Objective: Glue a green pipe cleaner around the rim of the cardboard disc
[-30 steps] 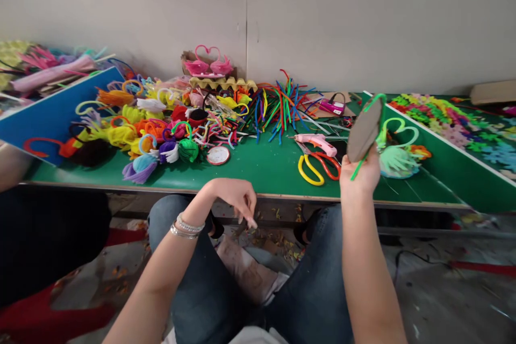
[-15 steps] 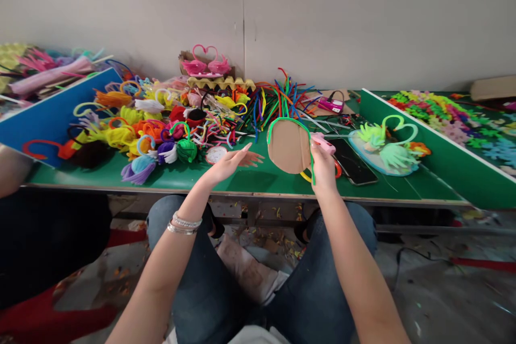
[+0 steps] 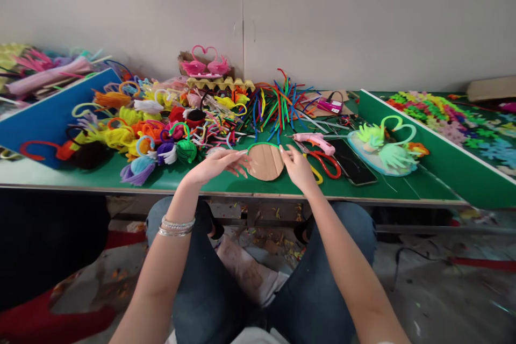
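Observation:
A round brown cardboard disc [image 3: 266, 163] is between my two hands just above the front of the green table. Green pipe cleaner [image 3: 262, 144] runs along its far edge. My right hand [image 3: 297, 168] pinches the disc's right edge, where the pipe cleaner lies. At the left edge, my left hand [image 3: 221, 165] has its thumb against the rim and its other fingers stretched out and apart. Right of the disc lie a pink glue gun [image 3: 318, 143], scissors with red and yellow handles [image 3: 331, 165] and a black phone [image 3: 353, 161].
Fuzzy coloured bundles [image 3: 133, 123] crowd the left, beside a blue divider [image 3: 52, 118]. Loose pipe cleaners [image 3: 282, 102] pile up at the back. Right of the phone stands a green swan pair [image 3: 393, 150], before a green divider [image 3: 435, 156]. Pink swans [image 3: 206, 67] sit behind.
The disc has come left and down, and now lies flatter. My right hand has shifted left from before the glue gun to the disc's rim. My left hand's thumb has reached the disc's left edge.

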`<move>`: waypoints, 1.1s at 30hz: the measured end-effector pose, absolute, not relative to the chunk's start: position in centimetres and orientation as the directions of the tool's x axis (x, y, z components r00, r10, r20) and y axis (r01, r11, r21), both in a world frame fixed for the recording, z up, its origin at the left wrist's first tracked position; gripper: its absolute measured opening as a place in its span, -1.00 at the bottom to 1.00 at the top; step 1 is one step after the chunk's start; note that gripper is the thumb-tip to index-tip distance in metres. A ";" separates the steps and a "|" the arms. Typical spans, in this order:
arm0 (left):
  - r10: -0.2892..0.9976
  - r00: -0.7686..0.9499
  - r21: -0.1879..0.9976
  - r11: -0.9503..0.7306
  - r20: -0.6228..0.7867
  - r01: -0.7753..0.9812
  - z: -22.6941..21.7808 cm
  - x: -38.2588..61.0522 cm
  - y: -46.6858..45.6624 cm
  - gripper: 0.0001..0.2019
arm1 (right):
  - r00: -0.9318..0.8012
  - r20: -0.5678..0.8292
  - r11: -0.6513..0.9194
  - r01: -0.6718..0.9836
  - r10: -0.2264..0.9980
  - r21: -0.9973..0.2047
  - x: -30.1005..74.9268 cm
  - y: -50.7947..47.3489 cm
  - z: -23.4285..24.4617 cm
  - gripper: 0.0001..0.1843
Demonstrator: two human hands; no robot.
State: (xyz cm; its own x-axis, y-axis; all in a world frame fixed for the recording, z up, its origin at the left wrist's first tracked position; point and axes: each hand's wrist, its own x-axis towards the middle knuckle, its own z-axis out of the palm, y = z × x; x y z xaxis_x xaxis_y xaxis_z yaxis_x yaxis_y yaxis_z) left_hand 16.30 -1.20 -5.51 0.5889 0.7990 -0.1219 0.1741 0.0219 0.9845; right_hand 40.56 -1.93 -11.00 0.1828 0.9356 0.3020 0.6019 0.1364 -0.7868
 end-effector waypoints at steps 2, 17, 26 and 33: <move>0.791 0.600 0.987 0.026 -0.119 0.161 -5.8 16.7 -1.2 -0.60 | 0.182 0.457 0.231 0.669 0.871 -0.707 40.2 -2.8 -10.4 -0.36; 0.819 0.567 0.982 -0.025 -0.086 0.185 -6.5 18.2 -1.9 -0.33 | 0.077 -0.014 0.002 -0.212 0.997 -0.977 36.3 -5.0 -10.2 -0.69; 0.902 0.427 0.971 -0.161 0.071 0.179 -5.3 16.2 -1.4 -0.60 | 0.325 0.178 0.239 -0.156 0.929 -0.958 41.5 -4.3 -8.2 -0.70; 0.901 0.423 0.969 -0.185 0.099 0.166 -5.7 16.3 -1.3 -0.59 | 0.255 0.262 0.287 -0.069 0.931 -0.955 41.8 -4.6 -7.8 -0.58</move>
